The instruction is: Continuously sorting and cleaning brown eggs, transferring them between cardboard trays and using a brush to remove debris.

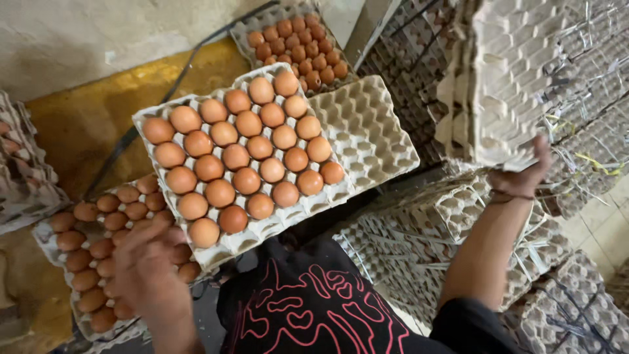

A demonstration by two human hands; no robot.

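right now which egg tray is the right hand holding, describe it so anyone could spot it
Start at the tall wall of bundled empty trays on the right. In front of it, the right hand holds up an empty grey tray, tilted on edge. Unlike the tied bundles, it is loose.

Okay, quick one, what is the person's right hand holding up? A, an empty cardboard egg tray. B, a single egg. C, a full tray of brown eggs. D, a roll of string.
A: the right hand grips the lower edge of an empty grey egg tray raised beside the bundled stacks, with no eggs in its cups.
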